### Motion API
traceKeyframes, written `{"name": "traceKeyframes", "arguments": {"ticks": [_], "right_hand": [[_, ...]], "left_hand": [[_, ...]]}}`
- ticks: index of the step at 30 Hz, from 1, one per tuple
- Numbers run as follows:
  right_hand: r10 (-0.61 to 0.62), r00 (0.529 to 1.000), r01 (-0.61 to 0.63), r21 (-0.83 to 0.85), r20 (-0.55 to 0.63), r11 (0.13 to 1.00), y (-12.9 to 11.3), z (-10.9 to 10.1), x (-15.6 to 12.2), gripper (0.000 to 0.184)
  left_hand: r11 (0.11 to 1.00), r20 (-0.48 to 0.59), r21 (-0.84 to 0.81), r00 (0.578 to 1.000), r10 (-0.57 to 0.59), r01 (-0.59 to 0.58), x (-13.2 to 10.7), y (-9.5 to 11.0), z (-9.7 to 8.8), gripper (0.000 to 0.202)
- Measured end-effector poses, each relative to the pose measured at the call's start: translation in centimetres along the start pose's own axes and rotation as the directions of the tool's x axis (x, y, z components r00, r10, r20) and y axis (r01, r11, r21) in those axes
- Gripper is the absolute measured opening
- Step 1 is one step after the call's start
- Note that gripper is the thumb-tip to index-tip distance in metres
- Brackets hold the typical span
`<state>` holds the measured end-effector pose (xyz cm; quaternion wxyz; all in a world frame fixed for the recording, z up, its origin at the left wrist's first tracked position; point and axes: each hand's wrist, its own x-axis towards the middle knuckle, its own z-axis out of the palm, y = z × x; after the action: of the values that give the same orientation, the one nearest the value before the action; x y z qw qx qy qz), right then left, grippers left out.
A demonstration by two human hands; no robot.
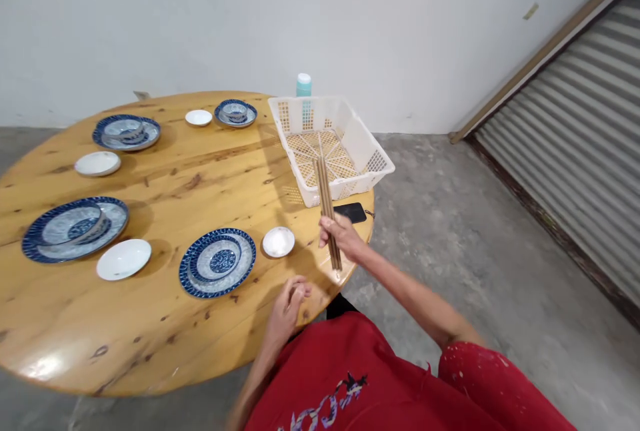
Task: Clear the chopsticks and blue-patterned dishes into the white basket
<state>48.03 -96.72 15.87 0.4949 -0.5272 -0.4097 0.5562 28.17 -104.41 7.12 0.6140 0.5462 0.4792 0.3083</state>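
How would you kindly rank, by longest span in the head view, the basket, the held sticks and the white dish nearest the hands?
1. White basket
2. Held sticks, clearly shorter
3. White dish, shortest

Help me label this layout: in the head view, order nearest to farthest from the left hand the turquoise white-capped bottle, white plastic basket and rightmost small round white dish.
1. Rightmost small round white dish: just beyond the left hand.
2. White plastic basket: farther out, to the right.
3. Turquoise white-capped bottle: behind the basket.
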Motion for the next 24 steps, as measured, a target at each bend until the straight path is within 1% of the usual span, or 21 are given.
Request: {"name": "traceKeyframes", "arguments": {"ticks": [2,4,6,7,9,11,12,14,16,18,20,22,24], "right_hand": [[-0.036,0.999,0.034,-0.108,-0.018,0.994,-2.8,-2.6,3.0,0.041],[-0.095,0.992,0.072,-0.259,-0.079,0.963,-5.5,-5.6,6.5,0.036],[-0.128,0.985,0.071,-0.405,-0.114,0.912,-7.6,-8.6,10.3,0.032],[-0.129,0.982,0.050,-0.468,-0.138,0.882,-8.3,-10.1,12.2,0.031],[-0.106,0.976,-0.022,-0.572,-0.189,0.820,-9.0,-13.1,16.1,0.026],[-0.054,0.968,-0.121,-0.647,-0.244,0.752,-8.8,-15.8,19.7,0.024],[-0.025,0.963,-0.170,-0.676,-0.268,0.717,-8.5,-17.1,21.4,0.024],[0.025,0.951,-0.248,-0.716,-0.307,0.652,-7.6,-19.1,24.4,0.023],[0.062,0.938,-0.306,-0.730,-0.342,0.611,-6.7,-20.5,26.9,0.022],[0.097,0.921,-0.360,-0.725,-0.378,0.587,-5.8,-21.3,29.1,0.018],[0.126,0.908,-0.396,-0.722,-0.399,0.567,-4.8,-21.7,30.6,0.016],[0.140,0.909,-0.403,-0.737,-0.394,0.542,-3.9,-21.9,31.7,0.017],[0.132,0.921,-0.378,-0.757,-0.367,0.532,-3.1,-22.1,32.1,0.018]], "left_hand": [[0.999,-0.112,0.010,0.993,-0.038,0.039,-0.2,-1.5,-1.1,0.046],[0.996,-0.224,0.012,0.971,-0.089,0.094,-0.4,-3.0,-1.9,0.048],[0.989,-0.335,-0.008,0.931,-0.144,0.150,-0.8,-4.2,-2.4,0.050],[0.983,-0.387,-0.026,0.905,-0.175,0.179,-0.9,-4.7,-2.4,0.052],[0.966,-0.470,-0.072,0.846,-0.251,0.247,-1.0,-5.3,-2.2,0.056],[0.945,-0.529,-0.109,0.787,-0.318,0.308,-0.9,-5.4,-1.4,0.058],[0.938,-0.550,-0.121,0.765,-0.336,0.325,-0.7,-5.3,-0.9,0.058],[0.932,-0.576,-0.130,0.739,-0.348,0.337,-0.3,-4.8,0.2,0.055],[0.929,-0.586,-0.127,0.729,-0.353,0.348,0.1,-4.1,1.1,0.053],[0.921,-0.587,-0.110,0.722,-0.365,0.375,0.6,-3.6,1.6,0.052],[0.912,-0.591,-0.092,0.715,-0.373,0.400,0.9,-3.4,1.9,0.052],[0.907,-0.603,-0.079,0.705,-0.374,0.413,1.3,-3.5,2.0,0.052],[0.903,-0.619,-0.080,0.689,-0.377,0.422,1.6,-3.6,2.0,0.051]]}}
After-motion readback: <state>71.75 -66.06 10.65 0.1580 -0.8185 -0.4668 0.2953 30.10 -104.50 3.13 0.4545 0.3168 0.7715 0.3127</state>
